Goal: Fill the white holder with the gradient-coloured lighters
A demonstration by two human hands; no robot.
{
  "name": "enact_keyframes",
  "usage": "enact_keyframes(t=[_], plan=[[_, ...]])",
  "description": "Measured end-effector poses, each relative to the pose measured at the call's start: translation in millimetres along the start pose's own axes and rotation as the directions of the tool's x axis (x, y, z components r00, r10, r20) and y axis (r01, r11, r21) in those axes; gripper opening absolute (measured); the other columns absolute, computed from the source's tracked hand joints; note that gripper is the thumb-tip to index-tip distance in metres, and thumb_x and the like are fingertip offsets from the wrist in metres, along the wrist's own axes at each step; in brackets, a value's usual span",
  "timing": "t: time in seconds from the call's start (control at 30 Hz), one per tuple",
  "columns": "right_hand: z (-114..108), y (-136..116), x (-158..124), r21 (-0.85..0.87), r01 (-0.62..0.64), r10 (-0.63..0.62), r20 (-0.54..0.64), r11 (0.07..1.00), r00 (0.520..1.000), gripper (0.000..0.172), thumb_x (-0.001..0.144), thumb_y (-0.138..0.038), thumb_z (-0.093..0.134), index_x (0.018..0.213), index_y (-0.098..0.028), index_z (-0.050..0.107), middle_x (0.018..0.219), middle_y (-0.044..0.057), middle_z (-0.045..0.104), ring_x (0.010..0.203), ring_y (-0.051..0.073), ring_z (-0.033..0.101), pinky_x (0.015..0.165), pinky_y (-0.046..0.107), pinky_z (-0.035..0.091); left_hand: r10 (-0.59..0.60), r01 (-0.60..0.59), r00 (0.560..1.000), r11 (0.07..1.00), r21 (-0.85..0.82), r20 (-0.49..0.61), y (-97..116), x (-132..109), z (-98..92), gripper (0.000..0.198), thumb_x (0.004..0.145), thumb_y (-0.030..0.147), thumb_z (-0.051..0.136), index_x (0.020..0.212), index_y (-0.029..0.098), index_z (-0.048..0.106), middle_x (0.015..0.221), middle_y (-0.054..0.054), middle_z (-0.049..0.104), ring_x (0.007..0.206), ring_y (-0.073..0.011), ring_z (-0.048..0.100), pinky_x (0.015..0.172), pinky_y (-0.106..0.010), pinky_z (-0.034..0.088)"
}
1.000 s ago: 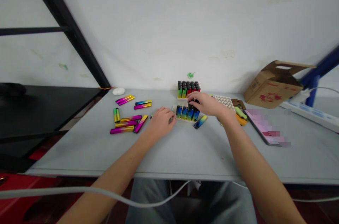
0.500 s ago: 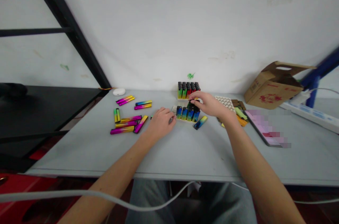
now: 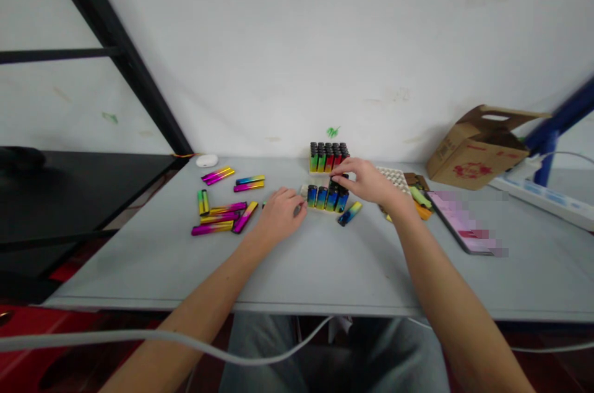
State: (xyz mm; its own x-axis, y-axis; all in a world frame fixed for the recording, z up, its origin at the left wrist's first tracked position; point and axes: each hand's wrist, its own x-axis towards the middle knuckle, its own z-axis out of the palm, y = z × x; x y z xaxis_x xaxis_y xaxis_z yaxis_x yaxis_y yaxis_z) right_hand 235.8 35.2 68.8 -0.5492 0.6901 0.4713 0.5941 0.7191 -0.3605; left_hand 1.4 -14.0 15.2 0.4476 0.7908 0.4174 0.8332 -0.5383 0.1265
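Observation:
With thumb and fingers pinched, my right hand (image 3: pixel 359 179) grips the dark top of a lighter (image 3: pixel 335 182) standing among others in the near tray (image 3: pixel 320 211). Blue-and-yellow lighters (image 3: pixel 322 197) stand upright along that tray's front row. My left hand (image 3: pixel 282 215) rests just left of the tray, fingers curled down; a small grey thing shows by its thumb, and what it holds is mostly hidden. Right of the tray, one blue-and-yellow lighter (image 3: pixel 349 213) lies on its side. Behind stands a second tray of upright lighters (image 3: pixel 328 159), green and red with black tops.
Several loose lighters (image 3: pixel 220 217) lie on the table's left part, near a white earbud case (image 3: pixel 206 161). To the right are an unfilled holed tray (image 3: pixel 393 180), wrapper scraps (image 3: pixel 421 198), a phone (image 3: pixel 459 223), an open cardboard box (image 3: pixel 477 151) and a power strip (image 3: pixel 547 200).
The view has shifted very slightly. My right hand stays at the near tray with a small shift of its fingers; my left hand has barely moved.

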Motion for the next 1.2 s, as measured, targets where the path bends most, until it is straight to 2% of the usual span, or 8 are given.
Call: enact_keyframes(t=[0.37, 0.6, 0.83, 1.03, 1.2], plan=[[2, -5, 0, -0.004, -0.035, 0.034, -0.045, 0.999, 0.998, 0.018, 0.086, -0.024, 0.058, 0.09, -0.017, 0.074, 0.091, 0.009, 0.073, 0.083, 0.021, 0.065, 0.081, 0.035, 0.049, 0.009, -0.009, 1.0, 1.0, -0.018, -0.006, -1, 0, 0.5, 0.02, 0.089, 0.02, 0.051, 0.083, 0.015, 0.069, 0.079, -0.007, 0.063, 0.084, -0.0223, 0.055, 0.082, -0.037, 0.046], [2, -3, -2, 0.007, -0.043, 0.043, 0.005, 0.999, 0.999, 0.017, 0.086, -0.02, 0.056, 0.092, -0.015, 0.071, 0.089, 0.009, 0.071, 0.083, 0.021, 0.063, 0.08, 0.035, 0.049, 0.011, -0.011, 1.0, 1.0, -0.011, -0.016, -1, 0, 1.4, 0.019, 0.089, 0.02, 0.051, 0.082, 0.016, 0.068, 0.078, -0.007, 0.063, 0.084, -0.0217, 0.056, 0.082, -0.036, 0.045], [-4, -8, -1, -0.082, -0.013, 0.019, 0.068, 0.997, 0.998, 0.02, 0.087, -0.018, 0.053, 0.091, -0.014, 0.072, 0.089, 0.011, 0.071, 0.085, 0.022, 0.061, 0.081, 0.035, 0.047, 0.01, -0.011, 1.0, 1.0, -0.013, -0.011, 0, 0, 0.3, 0.018, 0.088, 0.019, 0.052, 0.08, 0.016, 0.068, 0.078, -0.007, 0.063, 0.083, -0.0218, 0.056, 0.082, -0.036, 0.046], [-3, -13, -1, -0.171, -0.023, 0.033, 0.059, 0.985, 0.998, 0.019, 0.087, -0.017, 0.054, 0.09, -0.015, 0.072, 0.088, 0.01, 0.07, 0.087, 0.023, 0.059, 0.083, 0.036, 0.045, 0.002, -0.002, 1.0, 1.0, -0.019, -0.006, 1, 0, -1.3, 0.018, 0.088, 0.019, 0.052, 0.08, 0.016, 0.068, 0.079, -0.006, 0.064, 0.084, -0.0216, 0.056, 0.082, -0.036, 0.046], [-1, -12, 0, -0.143, -0.004, 0.012, 0.055, 0.99, 0.998, 0.018, 0.086, -0.018, 0.057, 0.093, -0.017, 0.073, 0.087, 0.008, 0.072, 0.085, 0.022, 0.061, 0.082, 0.036, 0.046, 0.002, -0.002, 1.0, 1.0, -0.013, -0.005, 2, 0, -2.3, 0.019, 0.089, 0.02, 0.051, 0.081, 0.016, 0.068, 0.079, -0.007, 0.064, 0.085, -0.0214, 0.056, 0.083, -0.036, 0.046]])
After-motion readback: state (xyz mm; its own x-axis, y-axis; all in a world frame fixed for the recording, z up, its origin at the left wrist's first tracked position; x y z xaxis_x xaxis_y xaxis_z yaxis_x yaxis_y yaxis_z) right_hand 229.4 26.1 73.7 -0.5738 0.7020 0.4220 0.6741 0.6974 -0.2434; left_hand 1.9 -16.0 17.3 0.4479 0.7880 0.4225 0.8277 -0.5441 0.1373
